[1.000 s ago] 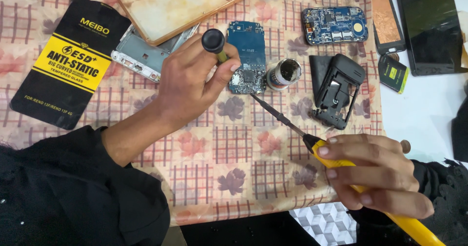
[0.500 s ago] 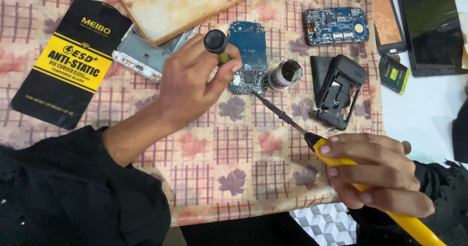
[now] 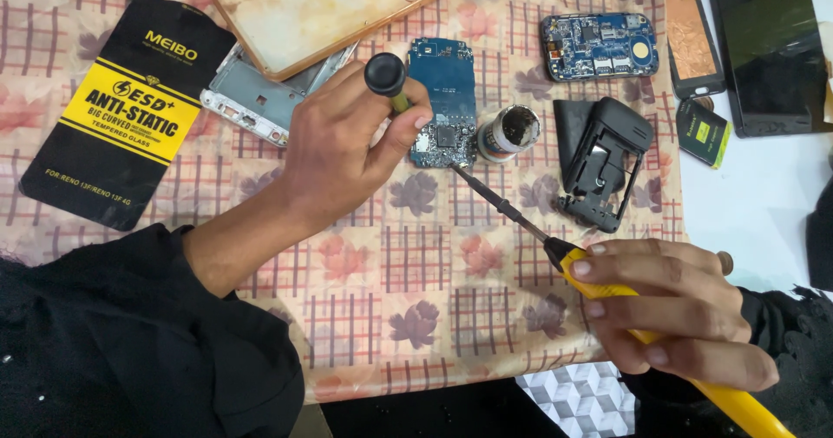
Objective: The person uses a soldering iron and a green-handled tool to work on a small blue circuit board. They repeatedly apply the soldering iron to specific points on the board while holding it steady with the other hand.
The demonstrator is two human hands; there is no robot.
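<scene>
- While my hands work over the checked floral tablecloth, little has shifted since a second ago: the view sits almost as it did, with everything drifted only a touch.
- Beyond my left hand, up and to its outer side, lies the black-and-yellow screen-protector packet; straight beyond the knuckles, the clear phone case overlaps a grey phone frame.
- Far beyond my right hand, a dark phone lies on the white surface; nearer, just ahead of its knuckles, sits the black housing.
- My right hand is wrapped closed round the yellow soldering iron, grip unchanged; its dark shaft runs up towards my left hand and the tip rests at the board's lower edge, as in the earlier views.
- My left hand is curled, fingers pinching a thin black-capped tool, and rests against the blue circuit board, which lies flat beside my fingertips.
- The tool's cap has crept slightly since the first view; I judge the same spot on the board is still being worked.
- Just beside the board, towards my right hand, the small open flux pot stands unmoved.
- A second blue board lies beyond it.
</scene>
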